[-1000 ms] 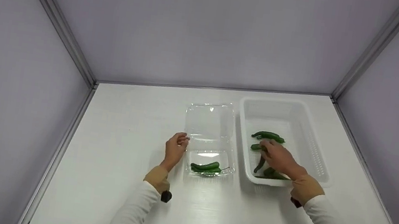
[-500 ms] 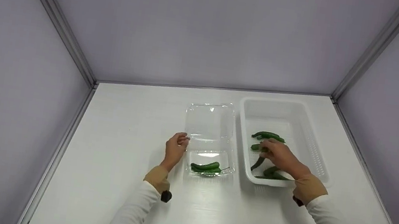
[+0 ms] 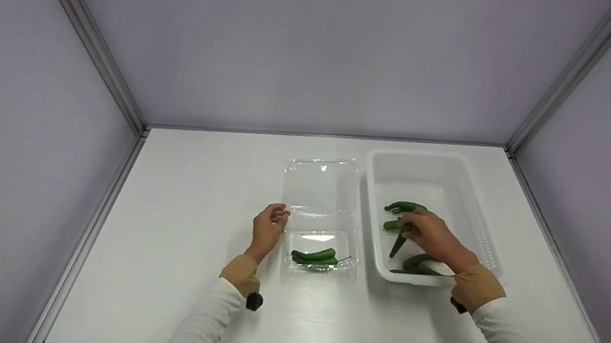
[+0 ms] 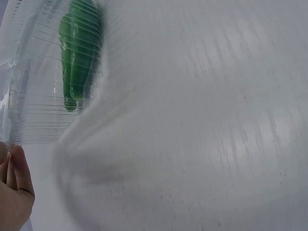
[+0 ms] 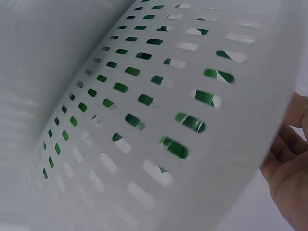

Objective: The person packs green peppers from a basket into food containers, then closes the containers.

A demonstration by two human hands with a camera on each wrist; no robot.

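A pepper point(image 3: 398, 245) is pinched by the right hand point(image 3: 432, 239) inside the basket point(image 3: 489, 236), apparently mid-lift. The clamshell point(image 3: 320, 188) is steadied by curled left hand point(image 3: 268, 230) fingers; carrying across is needed next.

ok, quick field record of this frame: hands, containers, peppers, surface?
left hand: fingers curled against the left edge of the clear plastic clamshell box, which lies open
right hand: inside the white slotted plastic basket, pinching a dark green chili pepper that hangs tip down
peppers in box: green chili peppers in the near half; lid half holds none
peppers in basket: loose green peppers lie beyond the hand, more near its wrist
layout: basket to the right of the box
surface: white tabletop
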